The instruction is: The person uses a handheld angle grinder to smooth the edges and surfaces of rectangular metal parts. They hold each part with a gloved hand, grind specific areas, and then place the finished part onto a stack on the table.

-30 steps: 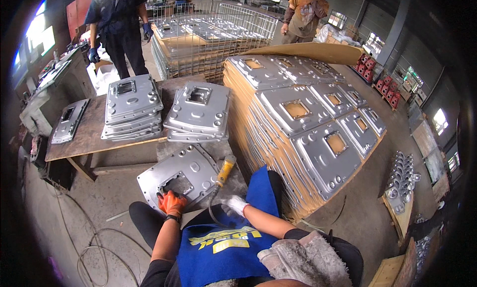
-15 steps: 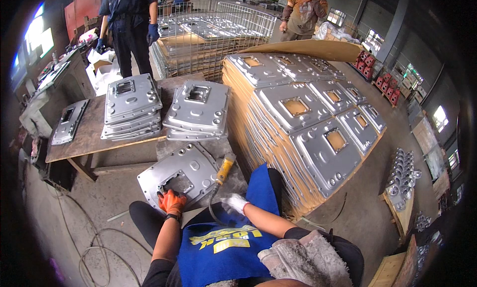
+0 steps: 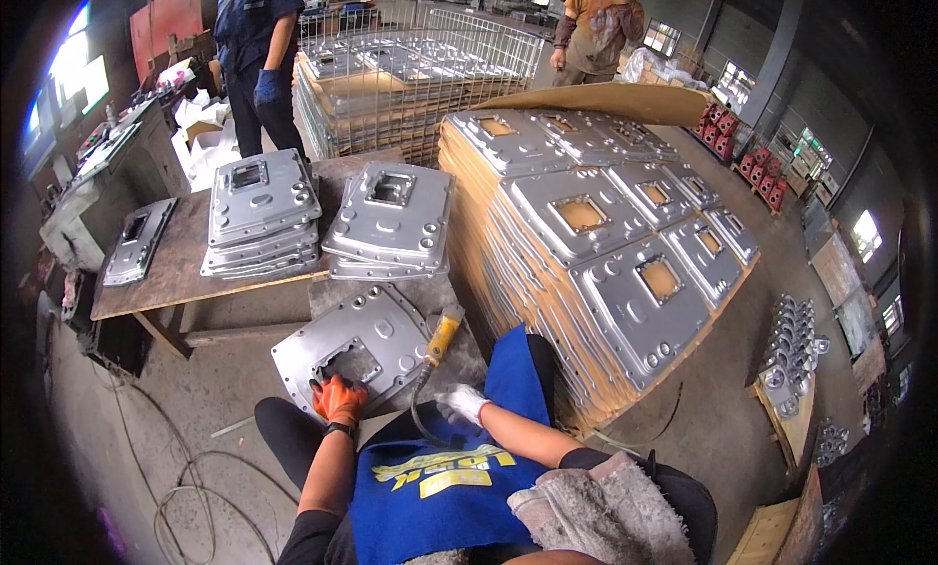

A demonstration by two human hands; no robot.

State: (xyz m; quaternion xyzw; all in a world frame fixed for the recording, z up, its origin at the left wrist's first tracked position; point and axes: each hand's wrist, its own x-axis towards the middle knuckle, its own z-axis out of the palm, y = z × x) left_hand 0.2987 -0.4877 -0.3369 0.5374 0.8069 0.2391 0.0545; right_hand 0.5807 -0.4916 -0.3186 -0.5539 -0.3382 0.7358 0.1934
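Observation:
A silver cast metal plate (image 3: 376,335) with a square opening lies on a low block in front of my knees. My left hand (image 3: 338,401), in an orange glove, grips its near edge beside the opening. My right hand (image 3: 460,404), in a white glove, rests at the plate's near right corner, next to the black hose of a yellow-handled tool (image 3: 443,335) that lies on the plate. Whether that hand holds the hose I cannot tell. A blue apron (image 3: 445,477) covers my lap.
Two stacks of like plates (image 3: 262,213) (image 3: 389,223) sit on a wooden table (image 3: 171,262). A big pallet of plates layered with board (image 3: 596,242) stands right. Two people stand at the back by a wire cage (image 3: 410,66). Cables (image 3: 186,487) lie on the floor.
Both hands and the plate stay where they were. The person at the back left has shifted slightly.

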